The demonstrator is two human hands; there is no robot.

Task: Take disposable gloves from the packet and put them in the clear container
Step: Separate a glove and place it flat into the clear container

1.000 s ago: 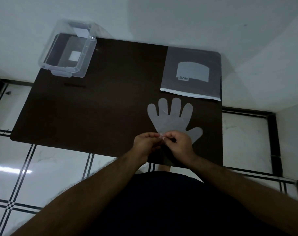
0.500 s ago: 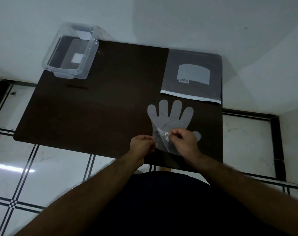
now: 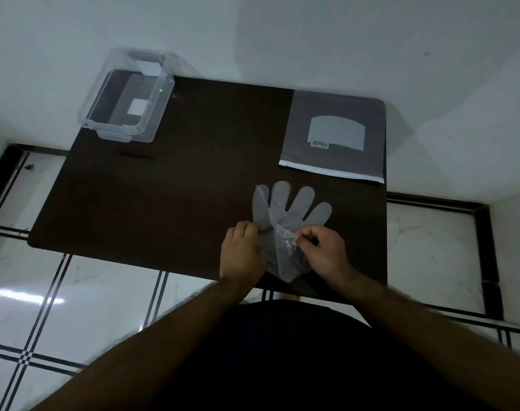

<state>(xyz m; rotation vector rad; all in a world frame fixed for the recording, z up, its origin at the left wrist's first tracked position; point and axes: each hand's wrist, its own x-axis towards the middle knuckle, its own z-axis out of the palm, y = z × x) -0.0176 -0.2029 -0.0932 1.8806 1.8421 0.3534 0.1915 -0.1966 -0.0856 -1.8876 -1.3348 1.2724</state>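
Both hands pinch thin plastic gloves [image 3: 285,221] at the cuff near the table's [image 3: 163,203] front edge: left hand [image 3: 242,250] on the left side, right hand [image 3: 322,250] on the right, layers peeled apart. Packet [image 3: 332,137] lies far right, clear container [image 3: 128,97] far-left corner.

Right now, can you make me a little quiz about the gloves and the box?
1. True or false: the box sits at the table's far left corner.
2. What is pinched by both the left hand and the right hand? A) the packet B) a glove C) the box
3. Fill in: the packet lies at the table's far ____ corner.

Key: 1 true; 2 B; 3 right.
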